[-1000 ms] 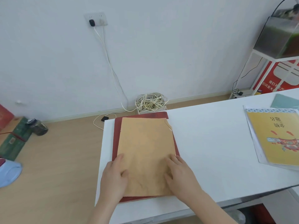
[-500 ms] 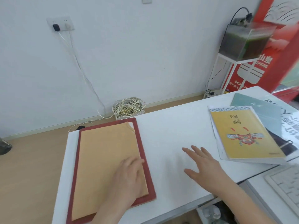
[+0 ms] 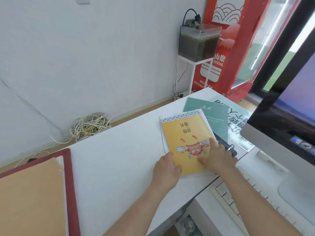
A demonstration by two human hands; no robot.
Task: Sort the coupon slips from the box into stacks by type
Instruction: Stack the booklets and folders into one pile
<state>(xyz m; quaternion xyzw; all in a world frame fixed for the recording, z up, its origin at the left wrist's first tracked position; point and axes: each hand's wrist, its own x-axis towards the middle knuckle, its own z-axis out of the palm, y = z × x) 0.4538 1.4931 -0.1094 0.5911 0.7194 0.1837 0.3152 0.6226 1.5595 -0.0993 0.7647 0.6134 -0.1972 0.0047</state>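
1. The yellow slip [image 3: 184, 135] lies at the right end of the white table [image 3: 119, 150], on a white backing sheet [image 3: 162, 133] and partly over a green booklet [image 3: 209, 114]. I see no box from where I stand.
2. The left hand [image 3: 166, 171] is at the near left corner of the slip. Its fingers are bent at the edge and its thumb is on top, so I think it pinches that corner.
3. The right hand [image 3: 217, 158] rests flat on the cover. Its fingers are straight and spread, and they hold nothing.
4. To do this step well, I would press lightly with the flat hand while the left one lifts only the yellow sheet. The white sheet under it may want to come too.
5. Slide it toward the free middle of the table, not to the right. A black clip [image 3: 226, 145] and the keyboard [image 3: 226, 196] are just beside it there and could catch the edge.
6. The brown envelope [image 3: 29, 193] on the red folder [image 3: 69, 176] lies well apart at the left. A different type should get its own place between them.
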